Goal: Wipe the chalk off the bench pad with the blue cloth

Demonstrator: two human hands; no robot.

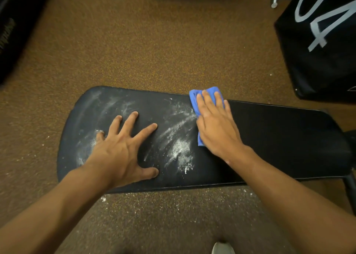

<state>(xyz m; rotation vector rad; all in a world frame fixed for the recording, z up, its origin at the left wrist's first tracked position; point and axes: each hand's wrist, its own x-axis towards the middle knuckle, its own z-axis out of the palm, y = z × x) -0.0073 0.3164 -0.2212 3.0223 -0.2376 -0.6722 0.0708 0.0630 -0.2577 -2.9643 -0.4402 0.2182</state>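
A black bench pad (279, 138) lies across the view on a brown floor. White chalk smears (179, 138) cover its left half; the right half looks dark and clean. My right hand (215, 122) presses flat on a folded blue cloth (194, 97) near the pad's far edge, at the border between the chalky and clean parts. The cloth shows beyond my fingertips and below my thumb. My left hand (123, 147) rests flat on the chalky left part, fingers spread, holding nothing.
Brown speckled carpet (134, 41) surrounds the bench, with chalk dust (173, 201) scattered on it near me. A black box with pale markings (323, 41) stands at the far right. Dark equipment (13, 28) fills the far left. A shoe tip (222, 248) shows at the bottom.
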